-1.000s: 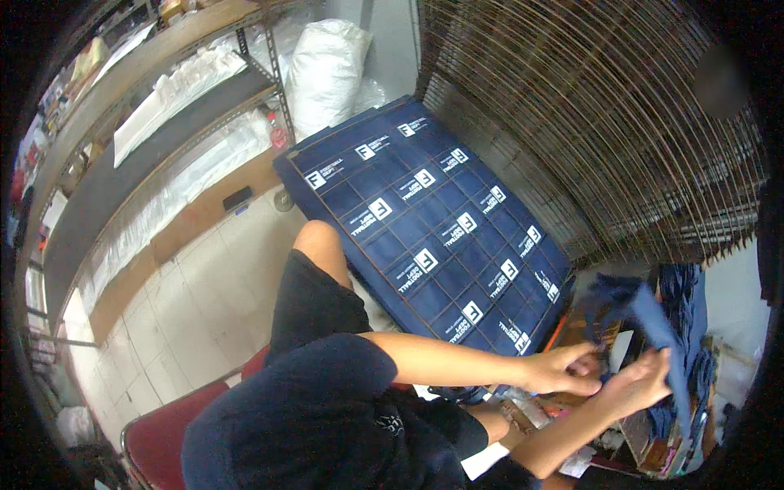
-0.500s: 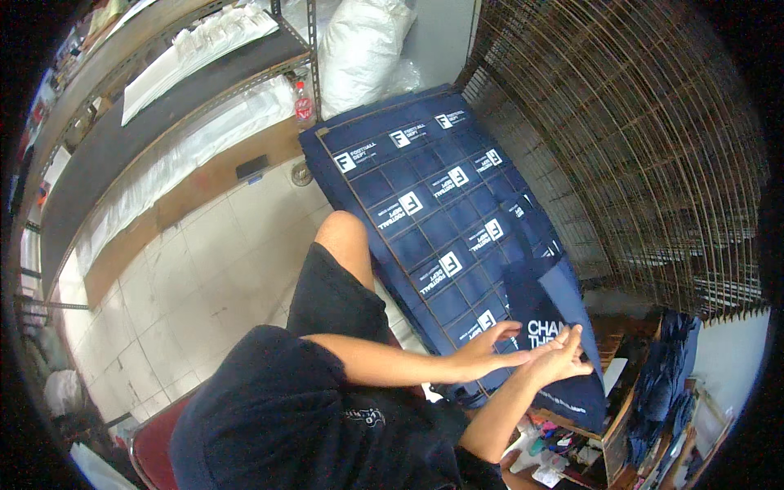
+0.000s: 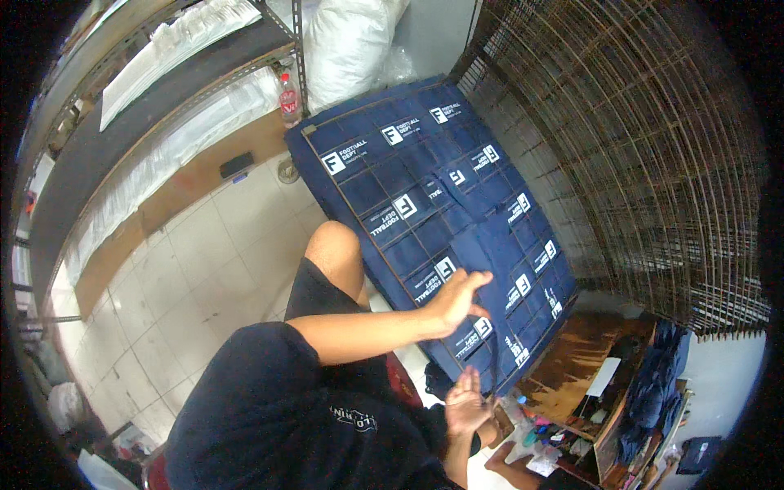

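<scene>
Navy fabric panels (image 3: 388, 224) with white printed patches lie under a thin metal grid on a long surface in front of me. Across them stretches a plain navy fabric piece (image 3: 474, 245), creased and running toward the near end. Over its near part is my left hand (image 3: 453, 306), thumb and fingers apart, palm turned to the right; whether it touches the cloth is unclear. Lower down, by the near edge of the surface, my right hand (image 3: 467, 406) has its palm up and fingers stretched, slightly blurred. Nothing shows in either hand.
Wire racks (image 3: 621, 139) stand along the right. A wooden cabinet (image 3: 584, 359) with small items and hanging navy cloth (image 3: 653, 392) is at the lower right. Shelving (image 3: 188, 90) with white sheets, a red-capped bottle (image 3: 288, 102) and a white sack (image 3: 347, 49) are at the left and back.
My hands, close together at the right beside a navy piece with large white lettering, have separated and moved left. That lettering is out of sight, and a plain navy piece now lies across the panels.
</scene>
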The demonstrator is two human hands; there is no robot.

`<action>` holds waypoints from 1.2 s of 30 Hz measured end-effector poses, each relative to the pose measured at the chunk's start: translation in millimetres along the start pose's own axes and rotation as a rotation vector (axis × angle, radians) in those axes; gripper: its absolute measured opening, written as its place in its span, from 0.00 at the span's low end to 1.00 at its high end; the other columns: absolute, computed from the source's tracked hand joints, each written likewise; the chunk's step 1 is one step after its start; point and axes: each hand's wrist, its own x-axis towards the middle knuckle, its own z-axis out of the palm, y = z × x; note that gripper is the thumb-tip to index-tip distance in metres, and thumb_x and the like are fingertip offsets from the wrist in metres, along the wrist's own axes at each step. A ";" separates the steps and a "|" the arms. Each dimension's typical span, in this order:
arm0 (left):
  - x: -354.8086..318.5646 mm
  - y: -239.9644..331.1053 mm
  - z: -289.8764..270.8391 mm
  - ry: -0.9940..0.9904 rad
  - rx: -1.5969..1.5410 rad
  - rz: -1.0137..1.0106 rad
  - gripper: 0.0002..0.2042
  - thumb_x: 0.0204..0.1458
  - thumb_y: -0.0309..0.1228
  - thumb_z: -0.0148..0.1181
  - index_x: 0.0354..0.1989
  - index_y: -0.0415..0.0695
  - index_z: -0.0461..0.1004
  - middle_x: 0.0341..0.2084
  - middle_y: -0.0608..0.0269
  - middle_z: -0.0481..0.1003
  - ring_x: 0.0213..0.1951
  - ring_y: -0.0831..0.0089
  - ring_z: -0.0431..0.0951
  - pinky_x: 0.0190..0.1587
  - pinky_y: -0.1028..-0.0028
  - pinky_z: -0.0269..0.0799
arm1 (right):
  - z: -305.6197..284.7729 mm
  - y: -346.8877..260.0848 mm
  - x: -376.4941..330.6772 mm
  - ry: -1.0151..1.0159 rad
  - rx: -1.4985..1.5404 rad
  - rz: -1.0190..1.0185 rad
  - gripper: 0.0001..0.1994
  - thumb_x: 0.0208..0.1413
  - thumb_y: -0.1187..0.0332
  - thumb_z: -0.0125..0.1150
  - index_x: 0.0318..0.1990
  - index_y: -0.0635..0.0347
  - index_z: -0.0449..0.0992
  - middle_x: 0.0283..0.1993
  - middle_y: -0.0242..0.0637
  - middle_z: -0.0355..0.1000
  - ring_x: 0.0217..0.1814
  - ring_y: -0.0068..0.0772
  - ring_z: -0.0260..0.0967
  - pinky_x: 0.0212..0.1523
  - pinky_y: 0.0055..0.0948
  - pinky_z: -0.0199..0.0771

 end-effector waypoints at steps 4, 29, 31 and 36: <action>18.5 21.6 -25.5 0.046 0.174 0.034 0.19 0.53 0.38 0.50 0.48 0.39 0.63 0.40 0.56 0.70 0.38 0.66 0.75 0.29 0.68 0.77 | 32.2 -26.6 25.2 0.146 -0.442 -0.189 0.25 0.54 0.56 0.57 0.56 0.59 0.64 0.54 0.43 0.66 0.52 0.39 0.67 0.39 0.27 0.75; 176.1 148.2 -145.7 0.568 0.535 0.935 0.15 0.51 0.30 0.59 0.46 0.41 0.65 0.44 0.58 0.69 0.44 0.71 0.71 0.41 0.73 0.69 | 275.7 145.8 552.4 -0.174 -1.022 -0.456 0.33 0.44 0.85 0.51 0.63 0.61 0.57 0.51 0.40 0.65 0.25 0.15 0.58 0.22 0.16 0.56; 182.1 140.7 -143.5 0.658 0.646 0.766 0.15 0.48 0.31 0.62 0.43 0.42 0.68 0.41 0.60 0.70 0.43 0.70 0.72 0.39 0.73 0.70 | 255.0 138.5 594.6 -0.085 -1.129 -0.526 0.32 0.44 0.82 0.53 0.62 0.66 0.58 0.53 0.48 0.66 0.39 0.28 0.67 0.38 0.22 0.66; 194.4 142.4 -146.5 0.494 0.923 0.676 0.16 0.44 0.30 0.65 0.41 0.42 0.70 0.38 0.59 0.72 0.40 0.68 0.73 0.39 0.71 0.69 | 218.0 128.6 645.9 0.078 -1.262 -0.571 0.30 0.44 0.78 0.54 0.60 0.70 0.60 0.59 0.53 0.61 0.59 0.42 0.61 0.59 0.30 0.58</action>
